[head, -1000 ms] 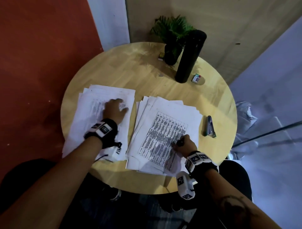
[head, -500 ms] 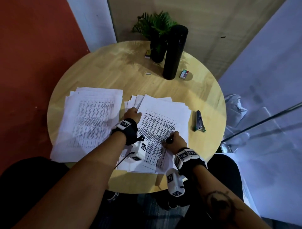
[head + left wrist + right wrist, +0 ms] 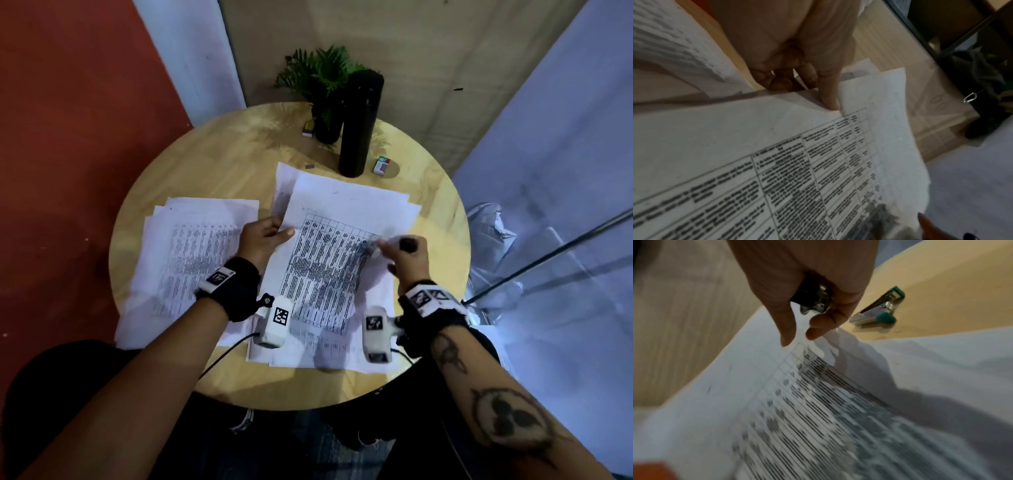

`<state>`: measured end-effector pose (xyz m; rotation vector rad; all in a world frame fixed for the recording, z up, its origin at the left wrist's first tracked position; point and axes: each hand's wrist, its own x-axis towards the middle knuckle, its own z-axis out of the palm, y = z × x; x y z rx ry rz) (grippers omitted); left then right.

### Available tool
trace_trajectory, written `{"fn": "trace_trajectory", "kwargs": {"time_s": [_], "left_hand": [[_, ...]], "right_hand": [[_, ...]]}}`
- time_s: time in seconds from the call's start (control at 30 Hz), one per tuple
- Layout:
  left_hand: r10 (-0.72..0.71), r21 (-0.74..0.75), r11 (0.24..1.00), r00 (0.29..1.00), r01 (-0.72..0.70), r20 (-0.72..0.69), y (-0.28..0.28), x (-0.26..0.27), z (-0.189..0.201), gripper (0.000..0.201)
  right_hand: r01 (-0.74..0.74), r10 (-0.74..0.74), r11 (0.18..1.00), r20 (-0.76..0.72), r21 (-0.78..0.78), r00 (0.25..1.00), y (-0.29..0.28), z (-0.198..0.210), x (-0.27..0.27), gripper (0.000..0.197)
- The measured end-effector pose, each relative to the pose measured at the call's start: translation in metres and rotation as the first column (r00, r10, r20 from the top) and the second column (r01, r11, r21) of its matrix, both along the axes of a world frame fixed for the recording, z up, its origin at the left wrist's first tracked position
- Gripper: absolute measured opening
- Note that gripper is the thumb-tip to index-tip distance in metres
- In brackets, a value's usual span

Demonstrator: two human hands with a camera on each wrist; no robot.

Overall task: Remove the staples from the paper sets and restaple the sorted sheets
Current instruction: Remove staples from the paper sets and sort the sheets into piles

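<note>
A printed paper set (image 3: 329,267) is held up off the right pile (image 3: 342,356) on the round wooden table (image 3: 212,171). My left hand (image 3: 274,233) pinches the set's left edge, thumb (image 3: 830,99) on top and fingers curled underneath. My right hand (image 3: 394,248) grips a black and chrome staple remover (image 3: 813,300) in its palm, while thumb and fingertips (image 3: 813,334) pinch the set's right edge. A second paper pile (image 3: 191,253) lies flat at the left. A green-ended stapler (image 3: 877,309) lies on the table beyond my right hand, hidden in the head view.
At the back of the table stand a tall black bottle (image 3: 359,126) and a potted plant (image 3: 325,82). Two small boxes (image 3: 382,166) (image 3: 308,128) and a small strip (image 3: 310,166) lie near them. The table's front edge is close to my lap.
My left hand left the left pile, crossed to the right pile and took the top set's left edge. Both hands have lifted that set off the pile.
</note>
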<state>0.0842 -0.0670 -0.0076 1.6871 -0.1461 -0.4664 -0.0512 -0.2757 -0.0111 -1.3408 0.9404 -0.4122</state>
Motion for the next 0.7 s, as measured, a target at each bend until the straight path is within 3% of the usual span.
{"fn": "trace_trajectory", "kwargs": {"time_s": [0.13,0.27,0.47,0.53,0.6,0.7], "left_hand": [[-0.023,-0.054,0.998,0.999,0.025,0.040,0.011,-0.005,0.026,0.021],[-0.012,-0.090,0.996,0.992,0.024,0.129,0.024,-0.007,0.052,0.022],[0.006,0.024,1.000,0.935,-0.016,0.354,0.044,0.000,0.092,0.022],[0.108,0.007,0.992,0.878,-0.125,0.467,0.049,-0.002,0.115,0.034],[0.197,-0.076,0.979,0.807,-0.187,0.557,0.052,-0.004,0.143,0.058],[0.143,-0.152,0.986,0.769,-0.060,0.623,0.049,-0.005,0.188,0.093]], "right_hand": [[0.019,-0.043,0.988,0.152,0.152,0.987,-0.014,0.035,0.017,0.039],[-0.001,-0.042,0.985,0.241,0.174,0.970,-0.010,0.073,0.016,0.038],[-0.148,0.091,0.982,0.398,0.115,0.913,0.004,0.135,-0.002,0.032],[-0.173,0.116,0.981,0.441,0.090,0.890,0.010,0.155,-0.008,0.035],[-0.209,0.155,0.976,0.479,0.062,0.864,0.016,0.172,-0.014,0.033],[-0.258,0.223,0.966,0.500,0.002,0.837,0.022,0.194,-0.023,0.032]]}}
